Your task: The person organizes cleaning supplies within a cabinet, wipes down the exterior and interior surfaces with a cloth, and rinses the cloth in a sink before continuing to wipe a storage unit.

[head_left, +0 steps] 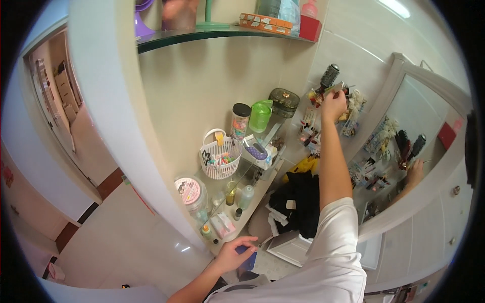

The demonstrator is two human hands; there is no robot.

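Observation:
My right hand (334,105) is raised to the tiled wall. Its fingers are closed on a small flat grey-green object (335,89) whose kind I cannot make out. Just above it, a round hairbrush (330,74) stands in a wall holder crowded with small items. Low in front of my body, my left hand (235,255) curls around a blue object (248,259); the fingers hide much of it, so its kind is unclear.
Left of my right arm, a shelf carries a white basket (221,160), a green container (260,116), a lidded jar (241,120) and several bottles. A white-framed mirror (399,64) stands at right. Black clothing (301,202) lies below. A glass shelf (212,35) juts out overhead.

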